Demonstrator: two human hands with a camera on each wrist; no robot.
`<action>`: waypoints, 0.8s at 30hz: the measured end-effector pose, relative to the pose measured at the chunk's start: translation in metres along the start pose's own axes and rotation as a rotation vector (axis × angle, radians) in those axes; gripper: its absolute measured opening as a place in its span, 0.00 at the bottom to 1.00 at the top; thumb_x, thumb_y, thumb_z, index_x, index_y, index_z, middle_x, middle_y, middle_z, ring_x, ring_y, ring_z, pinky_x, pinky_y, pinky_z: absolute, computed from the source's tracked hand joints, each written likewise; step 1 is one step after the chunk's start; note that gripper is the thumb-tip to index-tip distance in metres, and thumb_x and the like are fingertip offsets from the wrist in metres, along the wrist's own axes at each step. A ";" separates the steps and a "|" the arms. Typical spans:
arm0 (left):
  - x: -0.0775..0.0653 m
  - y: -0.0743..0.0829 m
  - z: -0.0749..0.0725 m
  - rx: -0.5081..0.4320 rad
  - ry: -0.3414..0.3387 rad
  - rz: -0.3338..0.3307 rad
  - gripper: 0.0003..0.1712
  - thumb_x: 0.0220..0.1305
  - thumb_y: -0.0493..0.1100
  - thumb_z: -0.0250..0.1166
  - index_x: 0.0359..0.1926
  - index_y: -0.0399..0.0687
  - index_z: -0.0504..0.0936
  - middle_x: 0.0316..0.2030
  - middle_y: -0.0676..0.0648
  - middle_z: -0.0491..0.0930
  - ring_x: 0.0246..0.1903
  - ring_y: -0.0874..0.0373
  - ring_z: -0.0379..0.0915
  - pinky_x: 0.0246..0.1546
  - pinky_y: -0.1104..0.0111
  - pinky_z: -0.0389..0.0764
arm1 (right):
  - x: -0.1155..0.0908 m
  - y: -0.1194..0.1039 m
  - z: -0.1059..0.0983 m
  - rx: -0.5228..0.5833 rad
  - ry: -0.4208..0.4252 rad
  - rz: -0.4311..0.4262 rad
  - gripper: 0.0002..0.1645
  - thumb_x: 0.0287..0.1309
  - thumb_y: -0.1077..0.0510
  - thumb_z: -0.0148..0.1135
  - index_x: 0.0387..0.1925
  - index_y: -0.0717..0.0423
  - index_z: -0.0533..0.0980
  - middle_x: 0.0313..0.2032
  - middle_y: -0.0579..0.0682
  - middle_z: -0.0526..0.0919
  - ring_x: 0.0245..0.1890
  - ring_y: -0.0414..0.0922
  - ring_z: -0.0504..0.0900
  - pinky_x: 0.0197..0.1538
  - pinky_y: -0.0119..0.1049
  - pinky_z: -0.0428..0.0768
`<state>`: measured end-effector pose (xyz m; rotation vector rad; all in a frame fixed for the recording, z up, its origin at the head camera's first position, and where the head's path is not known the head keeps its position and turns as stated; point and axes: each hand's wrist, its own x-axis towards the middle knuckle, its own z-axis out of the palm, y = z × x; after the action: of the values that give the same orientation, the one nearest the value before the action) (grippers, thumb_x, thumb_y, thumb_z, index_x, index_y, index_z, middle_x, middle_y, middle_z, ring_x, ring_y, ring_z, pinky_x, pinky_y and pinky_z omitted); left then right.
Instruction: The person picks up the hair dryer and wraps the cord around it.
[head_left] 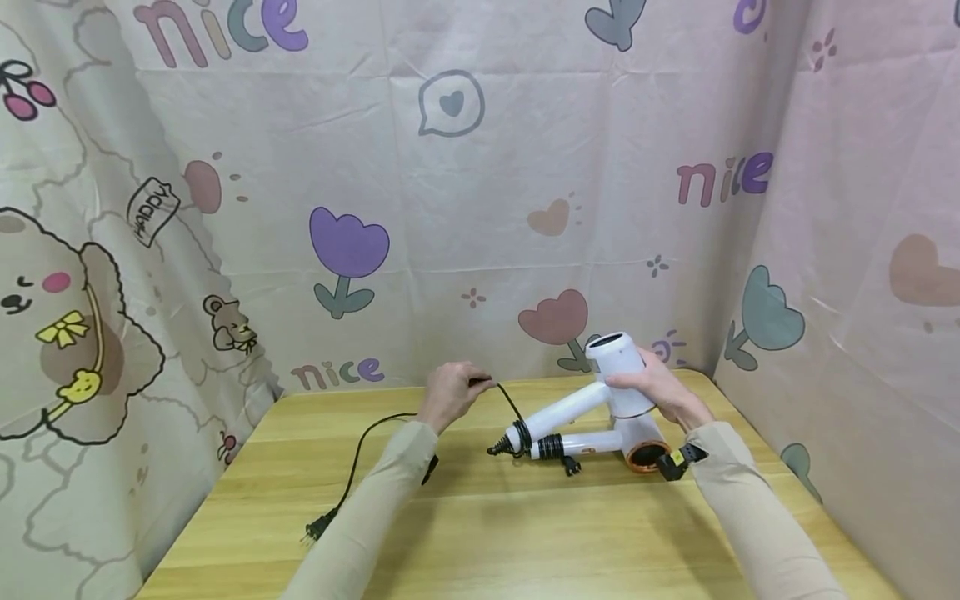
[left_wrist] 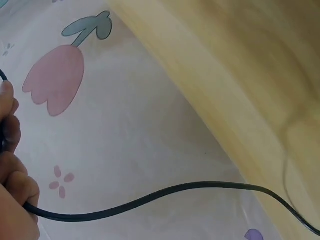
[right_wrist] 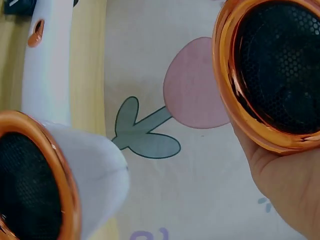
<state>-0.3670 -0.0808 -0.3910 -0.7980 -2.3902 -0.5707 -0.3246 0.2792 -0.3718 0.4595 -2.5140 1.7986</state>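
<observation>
My right hand (head_left: 663, 390) grips the barrel of a white hair dryer (head_left: 619, 367), lifted with its handle sloping down to the left. Part of its black cord (head_left: 511, 401) is wound round the handle's end. My left hand (head_left: 450, 393) pinches this cord between thumb and fingers; the loose length trails left to a two-pin plug (head_left: 322, 525) on the table. Beneath lies a second white hair dryer (head_left: 592, 442), its cord coiled round the handle. In the right wrist view, the held dryer's copper rim (right_wrist: 224, 75) hides most of my fingers.
Both dryers are over the wooden table (head_left: 510, 533). The second dryer's small plug (head_left: 572, 466) lies below its handle. A printed curtain (head_left: 480, 192) hangs behind the table and along both sides.
</observation>
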 end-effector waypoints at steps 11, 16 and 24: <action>-0.017 -0.010 0.016 -0.213 -0.114 -0.079 0.09 0.62 0.48 0.68 0.39 0.51 0.90 0.36 0.51 0.88 0.31 0.61 0.81 0.31 0.71 0.79 | -0.007 0.010 -0.005 0.238 0.065 0.097 0.30 0.65 0.53 0.57 0.62 0.61 0.58 0.40 0.47 0.78 0.39 0.44 0.81 0.45 0.45 0.83; -0.021 -0.010 0.021 -0.310 -0.183 -0.169 0.12 0.66 0.47 0.65 0.44 0.48 0.89 0.42 0.48 0.88 0.39 0.57 0.83 0.39 0.66 0.83 | -0.007 0.011 -0.003 0.370 0.143 0.195 0.29 0.67 0.48 0.57 0.61 0.56 0.58 0.39 0.44 0.79 0.38 0.41 0.82 0.45 0.39 0.83; -0.023 0.007 0.026 -0.243 -0.268 -0.117 0.11 0.68 0.45 0.63 0.45 0.46 0.88 0.41 0.47 0.88 0.41 0.56 0.84 0.43 0.63 0.83 | 0.000 -0.003 0.009 0.636 0.272 0.367 0.28 0.61 0.46 0.66 0.54 0.49 0.62 0.35 0.43 0.81 0.35 0.41 0.84 0.44 0.37 0.84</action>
<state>-0.3563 -0.0711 -0.4230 -0.8882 -2.6595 -0.8622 -0.3225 0.2698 -0.3726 -0.2626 -1.8961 2.5768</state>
